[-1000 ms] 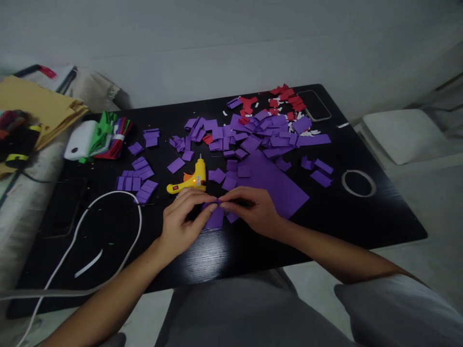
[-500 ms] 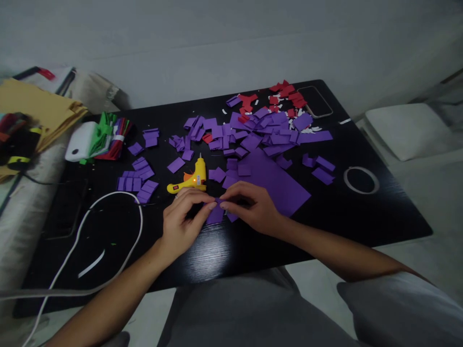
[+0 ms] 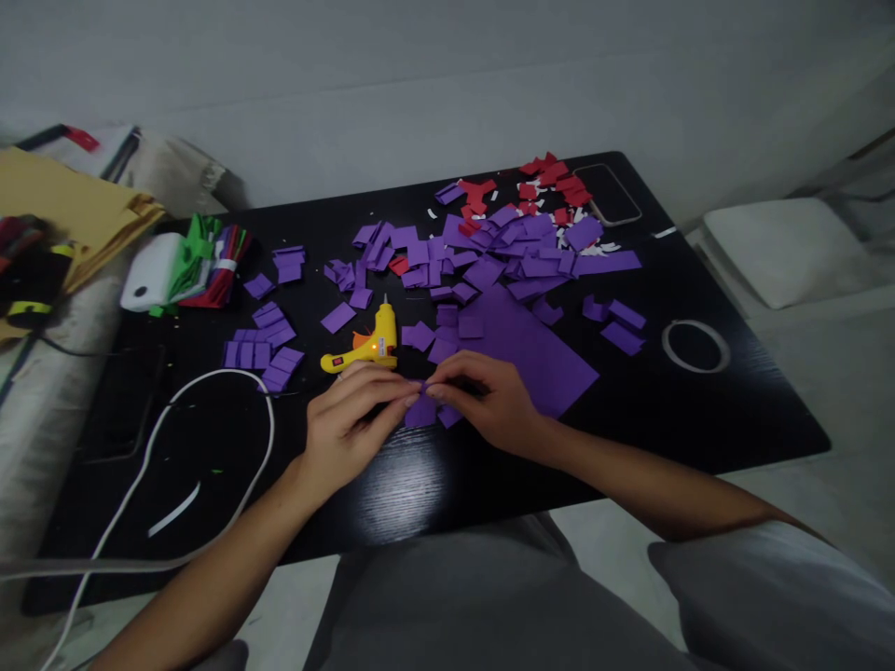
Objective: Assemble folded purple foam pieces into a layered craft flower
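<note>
Between the fingertips of my left hand (image 3: 360,419) and my right hand (image 3: 489,401) is a small piece of purple paper (image 3: 422,386), mostly covered by the fingers. Both hands pinch it, thumbs against forefingers. Just below it, a purple paper square (image 3: 420,412) lies on the black table. Behind my left hand lies a yellow glue gun (image 3: 374,343) with a small orange light. A large purple sheet (image 3: 531,354) spreads beyond my right hand, with a heap of folded purple pieces (image 3: 517,242) behind it.
Red paper pieces (image 3: 552,177) and white scraps lie at the back right, beside a phone-shaped frame (image 3: 608,194). A tape ring (image 3: 695,347) lies at right. Left are grouped purple folds (image 3: 248,352), a looped white cable (image 3: 271,419) and bundled coloured strips (image 3: 202,261).
The view has shifted slightly. Both hands keep their pinch on the purple piece, and less of it shows between the fingertips.
</note>
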### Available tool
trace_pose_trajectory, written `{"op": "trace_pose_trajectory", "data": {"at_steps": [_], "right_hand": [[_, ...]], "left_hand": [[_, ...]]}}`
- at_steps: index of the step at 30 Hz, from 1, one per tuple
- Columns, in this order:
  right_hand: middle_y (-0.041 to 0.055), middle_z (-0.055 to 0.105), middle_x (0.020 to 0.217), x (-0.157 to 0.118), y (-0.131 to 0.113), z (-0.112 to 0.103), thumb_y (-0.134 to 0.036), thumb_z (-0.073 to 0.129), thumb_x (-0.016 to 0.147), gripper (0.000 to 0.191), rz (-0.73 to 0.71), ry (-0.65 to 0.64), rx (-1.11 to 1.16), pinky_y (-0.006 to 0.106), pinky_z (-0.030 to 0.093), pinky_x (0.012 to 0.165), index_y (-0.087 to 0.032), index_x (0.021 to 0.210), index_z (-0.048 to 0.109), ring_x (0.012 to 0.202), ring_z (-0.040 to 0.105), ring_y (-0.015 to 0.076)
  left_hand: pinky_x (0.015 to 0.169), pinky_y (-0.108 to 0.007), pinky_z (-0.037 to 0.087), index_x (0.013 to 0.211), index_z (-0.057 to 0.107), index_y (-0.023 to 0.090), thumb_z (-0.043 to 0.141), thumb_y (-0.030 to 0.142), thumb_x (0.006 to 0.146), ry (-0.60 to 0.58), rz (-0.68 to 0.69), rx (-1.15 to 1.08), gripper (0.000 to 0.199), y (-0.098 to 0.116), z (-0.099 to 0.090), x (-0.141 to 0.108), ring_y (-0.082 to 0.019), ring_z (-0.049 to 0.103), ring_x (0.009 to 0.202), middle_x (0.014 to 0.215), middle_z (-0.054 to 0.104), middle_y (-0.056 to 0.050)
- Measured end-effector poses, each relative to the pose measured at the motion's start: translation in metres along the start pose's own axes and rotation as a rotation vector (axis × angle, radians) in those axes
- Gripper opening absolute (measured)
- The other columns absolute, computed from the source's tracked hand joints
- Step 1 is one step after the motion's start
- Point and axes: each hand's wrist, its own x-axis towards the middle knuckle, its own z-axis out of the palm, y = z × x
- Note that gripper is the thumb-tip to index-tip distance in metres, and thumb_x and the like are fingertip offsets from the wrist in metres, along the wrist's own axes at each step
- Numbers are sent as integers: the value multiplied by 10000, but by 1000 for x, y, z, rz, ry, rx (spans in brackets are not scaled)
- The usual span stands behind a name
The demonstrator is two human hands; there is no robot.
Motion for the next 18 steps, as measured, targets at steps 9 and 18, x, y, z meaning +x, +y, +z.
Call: {"op": "trace_pose_trajectory", "data": {"at_steps": [9, 18], "right_hand": [[31, 769, 898, -1, 1, 1, -255, 759, 957, 60, -32, 14, -21, 283, 550, 749, -202, 930, 752, 822, 710, 154], [36, 755, 896, -1, -2, 2, -231, 754, 957, 46, -86, 20, -59, 276, 559, 749, -193, 934, 740, 815, 704, 150]], "left_hand": [[847, -313, 608, 1077, 759, 179, 772, 17, 871, -34, -2, -21, 263, 1, -2, -1, -166, 752, 911, 1006, 795, -60], [794, -277, 590, 1197, 710, 179, 771, 76, 889, -13, -159, -55, 330, 0, 2, -8, -132, 703, 829, 1015, 773, -48]]}}
